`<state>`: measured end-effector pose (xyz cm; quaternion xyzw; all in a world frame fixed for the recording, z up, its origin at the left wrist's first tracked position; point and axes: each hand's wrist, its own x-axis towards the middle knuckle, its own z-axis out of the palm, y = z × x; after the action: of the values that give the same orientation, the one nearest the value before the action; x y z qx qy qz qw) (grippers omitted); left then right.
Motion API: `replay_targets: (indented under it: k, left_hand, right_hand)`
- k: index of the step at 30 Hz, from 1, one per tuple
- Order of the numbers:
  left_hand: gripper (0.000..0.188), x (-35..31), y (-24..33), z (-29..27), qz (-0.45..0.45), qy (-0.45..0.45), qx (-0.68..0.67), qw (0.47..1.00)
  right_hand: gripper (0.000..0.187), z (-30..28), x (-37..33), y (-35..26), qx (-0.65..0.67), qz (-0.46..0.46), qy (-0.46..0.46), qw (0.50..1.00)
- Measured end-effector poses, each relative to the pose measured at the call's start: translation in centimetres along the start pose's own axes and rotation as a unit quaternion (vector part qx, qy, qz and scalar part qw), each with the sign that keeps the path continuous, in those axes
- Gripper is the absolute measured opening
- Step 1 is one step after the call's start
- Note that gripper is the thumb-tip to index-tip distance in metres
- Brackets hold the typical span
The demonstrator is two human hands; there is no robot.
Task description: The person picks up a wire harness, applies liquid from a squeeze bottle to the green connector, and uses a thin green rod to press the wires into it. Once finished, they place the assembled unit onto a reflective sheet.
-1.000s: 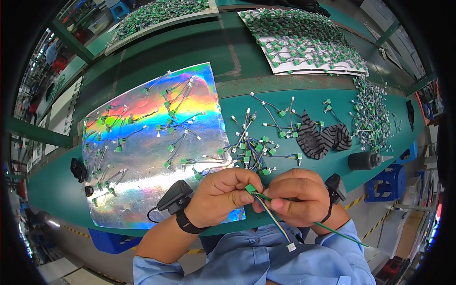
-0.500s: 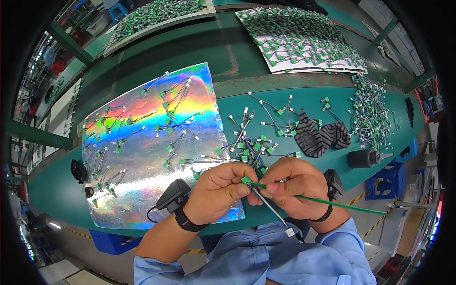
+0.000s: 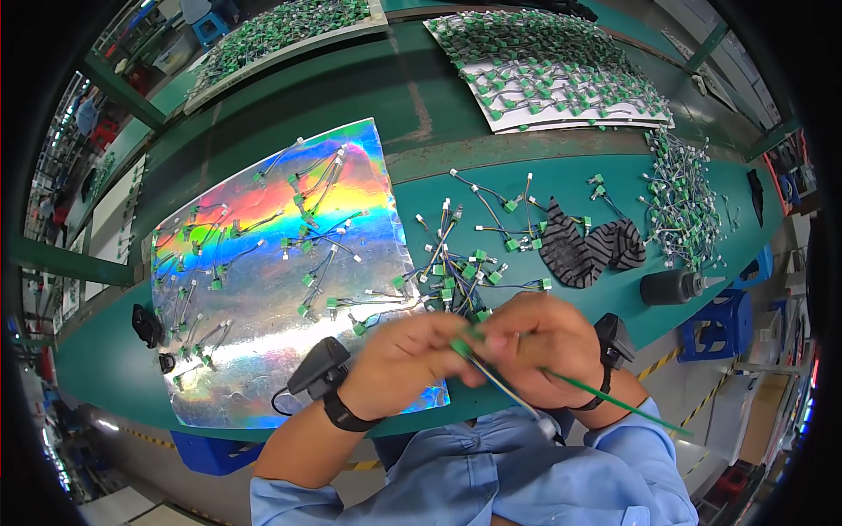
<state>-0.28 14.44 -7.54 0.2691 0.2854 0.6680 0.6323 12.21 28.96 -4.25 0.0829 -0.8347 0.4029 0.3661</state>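
Observation:
My left hand (image 3: 402, 366) is closed on a small green connector (image 3: 460, 347) with several thin wires, its fingertips smeared by motion. The wires slant down to a blurred white plug (image 3: 547, 428). Right beside it, my right hand (image 3: 545, 349) is closed round a thin green stick (image 3: 621, 405), whose long end sticks out to the lower right. The stick's other end meets the connector area between my fingertips, too blurred to tell whether it touches. Just beyond my hands lies a heap of similar wired connectors (image 3: 456, 273) on the green table (image 3: 535, 324).
Left lies a shiny rainbow foil sheet (image 3: 263, 311) with scattered wired connectors. A striped dark cloth (image 3: 574, 257), a black bottle (image 3: 671, 287) and a connector pile (image 3: 684, 210) are right. Farther back, white boards (image 3: 517, 118) hold many more. Blue stools (image 3: 715, 324) stand below the table.
Both hands stay close together, but the fingertips and connector now blur with motion. The green stick has shifted slightly left and its outer end lower. The white plug has moved a little right.

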Motion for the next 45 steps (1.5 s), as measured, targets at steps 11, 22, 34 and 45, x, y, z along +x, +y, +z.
replay_targets:
  k: [11, 22, 34, 45]
  left_hand:
    - [0.023, -0.2, 0.6, -0.1, 0.077, 0.006, 0.041, 0.996]
    - [0.026, -0.5, 1.2, -0.2, 0.107, 0.078, 0.100, 0.986]
    - [0.023, -0.4, 1.1, 0.0, 0.101, 0.099, 0.234, 0.962]
    - [0.017, 0.0, 1.3, -0.4, 0.130, 0.020, 0.189, 0.973]
  right_hand:
    - [0.014, -0.5, -0.1, 0.4, 0.177, 0.090, 0.054, 0.979]
    - [0.013, -1.7, 1.8, 0.2, 0.087, 0.109, -0.063, 0.988]
    - [0.013, -1.6, 1.2, 0.6, 0.050, 0.186, -0.117, 0.974]
    - [0.010, -1.8, 1.0, 0.5, 0.171, 0.292, -0.159, 0.928]
